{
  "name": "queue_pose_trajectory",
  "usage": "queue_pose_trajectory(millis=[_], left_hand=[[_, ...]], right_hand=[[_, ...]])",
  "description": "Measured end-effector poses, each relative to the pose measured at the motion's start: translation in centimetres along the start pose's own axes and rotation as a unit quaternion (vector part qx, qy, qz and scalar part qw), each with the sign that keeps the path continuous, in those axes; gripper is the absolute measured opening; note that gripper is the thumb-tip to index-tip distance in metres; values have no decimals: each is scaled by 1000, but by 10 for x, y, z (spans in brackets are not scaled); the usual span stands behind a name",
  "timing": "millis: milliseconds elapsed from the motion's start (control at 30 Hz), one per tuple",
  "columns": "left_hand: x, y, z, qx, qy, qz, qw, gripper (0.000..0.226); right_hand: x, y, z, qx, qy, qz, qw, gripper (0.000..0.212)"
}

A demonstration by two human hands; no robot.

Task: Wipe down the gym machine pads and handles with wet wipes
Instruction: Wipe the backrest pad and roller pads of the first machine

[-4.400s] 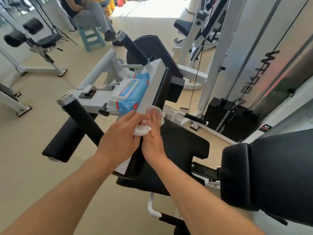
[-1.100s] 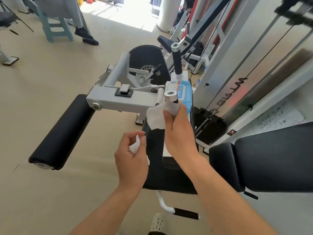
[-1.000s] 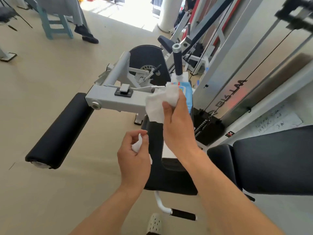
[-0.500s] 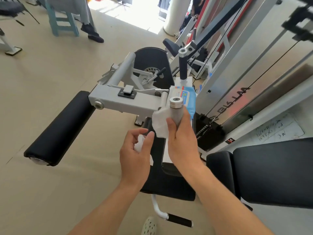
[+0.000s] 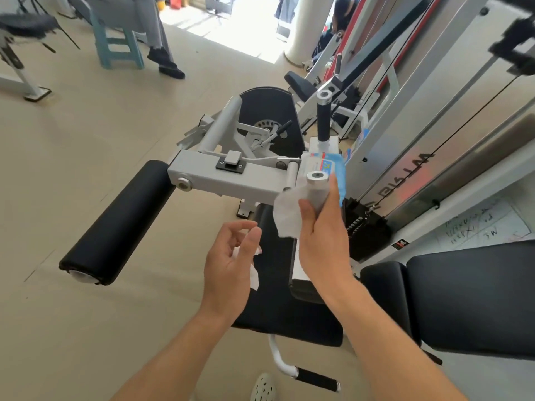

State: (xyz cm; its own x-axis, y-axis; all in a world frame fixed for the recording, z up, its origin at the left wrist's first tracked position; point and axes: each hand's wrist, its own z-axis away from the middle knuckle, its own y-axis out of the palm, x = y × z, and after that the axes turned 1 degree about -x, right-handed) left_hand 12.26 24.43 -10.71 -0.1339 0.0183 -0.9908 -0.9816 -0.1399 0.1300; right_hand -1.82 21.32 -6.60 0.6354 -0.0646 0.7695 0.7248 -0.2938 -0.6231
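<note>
- Right hand (image 5: 321, 244) grips the near handle (image 5: 318, 189) through a wet wipe (image 5: 288, 215); the wipe now hangs off the handle's left side and the metal end cap shows bare, where a second ago the cloth covered the top — the stroke has travelled down the grip.
- Left hand (image 5: 228, 264) has loosened: fingers half-uncurled, with a second crumpled wipe (image 5: 252, 272) lying loosely in the palm (earlier it was pinched tight).
- Wipe packet (image 5: 330, 166) rests on the grey frame (image 5: 231, 180), just behind the handle.
- Judgement: near handle is nearly done — the far handle (image 5: 323, 117) and roller pad (image 5: 115, 224) look untouched.
</note>
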Motion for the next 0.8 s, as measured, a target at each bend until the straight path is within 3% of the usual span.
queue_pose_trajectory(millis=[167,300,367,433,500,533,633,700,800], left_hand=[[-2,-9,-15,14,10,-19,1000,26],[-6,-6,-36,32,8,-23,999,20],[-10,0,-49,39,13,-25,999,29],[-19,10,-66,47,26,-29,998,36],[-29,21,-89,52,39,-32,997,37],[-33,27,-101,55,45,-36,997,37],[-40,42,-141,67,62,-52,994,34],[-46,51,-166,71,64,-61,994,34],[-51,64,-207,73,75,-85,991,29]], right_hand=[[-37,-4,26,33,69,13,997,72],[-32,-14,34,-95,100,-109,984,32],[-27,-27,25,-181,161,-202,949,29],[-19,-46,2,-243,215,-323,889,17],[-19,-69,-29,-272,228,-425,833,14],[-20,-79,-46,-277,224,-445,822,12],[-23,-91,-98,-277,198,-463,819,24],[-24,-87,-132,-258,179,-449,836,26],[-21,-67,-192,-209,127,-338,909,19]])
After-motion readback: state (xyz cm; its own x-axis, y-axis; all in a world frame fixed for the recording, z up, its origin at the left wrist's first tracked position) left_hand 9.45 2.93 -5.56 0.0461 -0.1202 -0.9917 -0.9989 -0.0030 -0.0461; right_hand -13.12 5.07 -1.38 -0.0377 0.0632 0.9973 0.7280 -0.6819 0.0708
